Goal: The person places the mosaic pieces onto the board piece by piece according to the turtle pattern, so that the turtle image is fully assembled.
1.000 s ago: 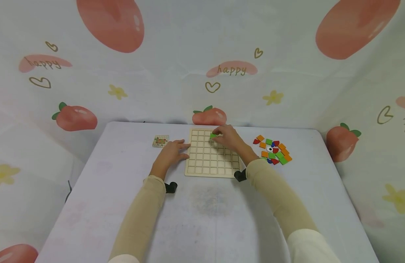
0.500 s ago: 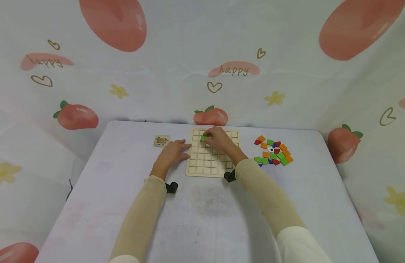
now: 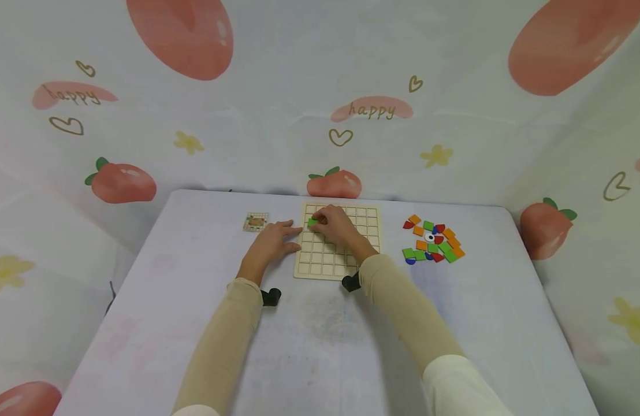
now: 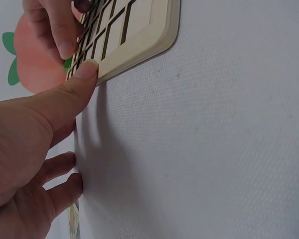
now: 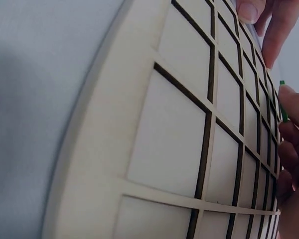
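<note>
In the head view, my right hand [image 3: 338, 225] pinches a green square tile [image 3: 312, 222] over the upper left cells of a pale wooden grid board [image 3: 320, 269]. The right wrist view shows the green tile [image 5: 283, 102] on edge between thumb and fingers. My left hand [image 3: 270, 245] lies at the board's left edge with fingers spread. Its thumb touches the board's rim in the left wrist view, and the other fingers rest on the table. A small patterned card [image 3: 256, 222] lies beyond the left hand.
Right of the board lies a loose group of orange, green, red and blue tiles [image 3: 433, 247], with a round eye piece [image 3: 429, 237] among them. The white table [image 3: 320, 346] meets a patterned cloth backdrop [image 3: 278, 133] at its far edge.
My right hand has moved left across the board with the green tile, from the upper middle to the upper left cells. The left hand has stayed at the board's edge.
</note>
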`<state>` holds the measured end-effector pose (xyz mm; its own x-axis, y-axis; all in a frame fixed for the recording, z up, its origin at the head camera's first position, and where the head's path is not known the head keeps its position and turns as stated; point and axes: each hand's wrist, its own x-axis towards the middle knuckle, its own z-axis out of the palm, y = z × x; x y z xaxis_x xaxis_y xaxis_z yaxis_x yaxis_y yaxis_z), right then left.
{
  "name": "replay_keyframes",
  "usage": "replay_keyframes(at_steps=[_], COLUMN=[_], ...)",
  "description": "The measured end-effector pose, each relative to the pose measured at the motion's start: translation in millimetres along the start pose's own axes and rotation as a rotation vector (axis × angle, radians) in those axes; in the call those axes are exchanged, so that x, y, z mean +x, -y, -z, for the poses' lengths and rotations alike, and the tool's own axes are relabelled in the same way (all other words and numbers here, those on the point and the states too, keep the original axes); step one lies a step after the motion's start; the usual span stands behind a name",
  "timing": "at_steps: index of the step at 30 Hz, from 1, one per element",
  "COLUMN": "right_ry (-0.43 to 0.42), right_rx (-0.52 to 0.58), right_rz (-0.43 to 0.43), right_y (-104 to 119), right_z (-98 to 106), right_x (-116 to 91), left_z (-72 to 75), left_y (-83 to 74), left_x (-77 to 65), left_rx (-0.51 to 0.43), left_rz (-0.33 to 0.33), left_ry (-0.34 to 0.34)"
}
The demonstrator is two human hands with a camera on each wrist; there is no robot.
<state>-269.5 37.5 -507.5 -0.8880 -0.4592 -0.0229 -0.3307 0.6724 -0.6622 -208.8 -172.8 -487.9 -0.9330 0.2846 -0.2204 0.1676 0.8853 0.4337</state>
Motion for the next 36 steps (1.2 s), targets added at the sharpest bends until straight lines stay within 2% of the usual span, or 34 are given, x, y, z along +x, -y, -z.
replay_keyframes(at_steps=[8,15,23,29,36], right_ry=[-0.023,-0.036,-0.042,0.002,0.039], right_rx=[-0.027,-0.096,-0.112,-0.121,-0.145], right_rz=[0.003,-0.027,-0.055,-0.049,-0.050], right_y=[-0.4,3.3,10.1,9.8,6.2], right_z=[-5.9,-8.4,-7.5,-1.3,15.9], right_x=[1.8,0.7,-1.5,-5.1,-11.1], left_z=[0.1,0.3,1.2,0.3,0.9], left_y=[-0.3,-2.5,-2.1,-1.5,-3.4], left_x=[-0.2,-1.6,-1.9,-0.8,-1.1], left_rx=[-0.001,-0.006,-0.008,0.001,0.008], left_rz=[0.000,0.016,0.025,0.027,0.033], left_ry=[0.001,0.010,0.012,0.018,0.010])
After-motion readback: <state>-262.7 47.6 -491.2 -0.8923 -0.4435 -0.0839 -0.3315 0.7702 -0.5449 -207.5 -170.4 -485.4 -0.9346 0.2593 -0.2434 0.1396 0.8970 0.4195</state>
